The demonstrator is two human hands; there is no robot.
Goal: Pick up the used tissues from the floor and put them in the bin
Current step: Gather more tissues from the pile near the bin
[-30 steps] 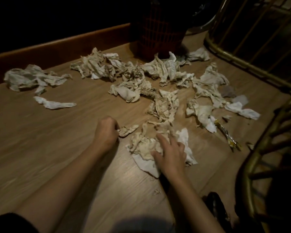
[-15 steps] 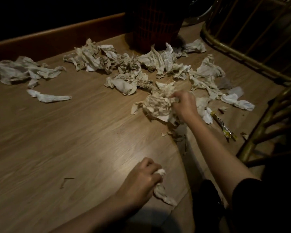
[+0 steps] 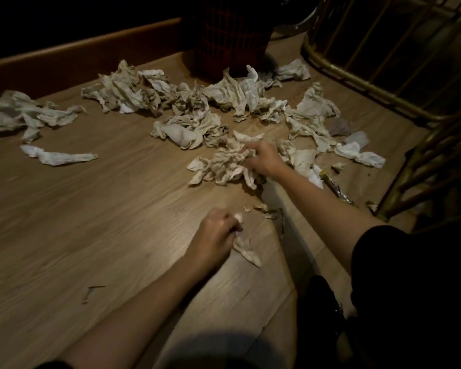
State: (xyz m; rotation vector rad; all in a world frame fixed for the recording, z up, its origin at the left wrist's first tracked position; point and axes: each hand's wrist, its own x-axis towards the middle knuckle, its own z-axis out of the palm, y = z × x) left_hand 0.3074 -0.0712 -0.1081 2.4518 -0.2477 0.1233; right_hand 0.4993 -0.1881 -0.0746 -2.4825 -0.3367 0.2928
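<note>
Several crumpled, stained tissues lie scattered over the wooden floor (image 3: 91, 222). My right hand (image 3: 264, 158) is shut on a big wad of tissues (image 3: 224, 166) near the middle of the mess. Closer to me, my left hand (image 3: 216, 235) is closed on a small tissue (image 3: 246, 249) that hangs from its fingers just above the floor. A dark red mesh bin (image 3: 229, 38) stands at the back, against the skirting board, with tissues piled at its foot. One long twisted tissue (image 3: 56, 157) lies apart at the left.
A brass-coloured cane chair frame (image 3: 383, 75) stands at the back right, and another chair leg (image 3: 421, 161) rises at the right. A shiny sweet wrapper (image 3: 338, 190) lies under my right forearm. Small paper scraps (image 3: 266, 211) dot the floor between my hands.
My right hand has carried its tissue wad away from me toward the pile. My left hand pulled back with the small tissue, then moved slightly forward again.
</note>
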